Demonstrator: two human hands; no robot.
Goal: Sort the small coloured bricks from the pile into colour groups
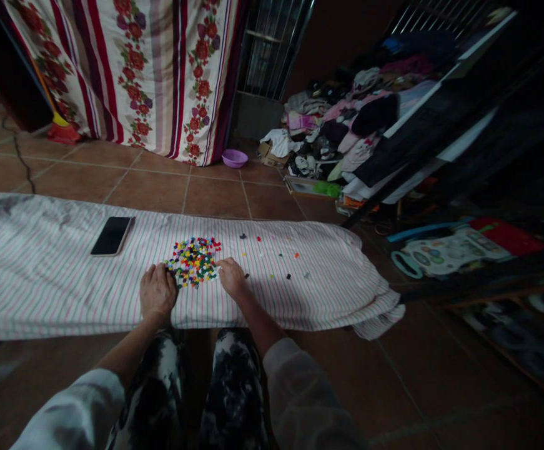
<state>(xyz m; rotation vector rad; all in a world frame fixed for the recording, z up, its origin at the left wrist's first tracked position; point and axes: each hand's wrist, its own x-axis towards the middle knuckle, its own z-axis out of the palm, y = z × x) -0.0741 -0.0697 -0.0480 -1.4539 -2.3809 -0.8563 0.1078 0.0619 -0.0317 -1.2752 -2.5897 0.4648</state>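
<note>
A pile of small, bright multicoloured pieces (194, 261), like beads or tiny blocks, lies on a striped cloth (300, 312). My left hand (158, 291) rests palm down on the cloth, its fingers stretched out at the pile's left edge. At the right edge, my right hand (232, 277) has its fingers drawn together in a pinch; whatever is between the fingertips is too small to make out. Several single pieces lie spaced apart to the right of that hand, among them a red piece (259, 239), an orange piece (296, 255) and a black piece (288, 276).
A dark-screened phone (112, 236) lies on the cloth left of the pile. Beyond are a flowered curtain (159, 75), a purple basin (235, 159) and a red broom (64, 131) on the tiled floor. A large heap of clothes (341, 119) stands at the back right.
</note>
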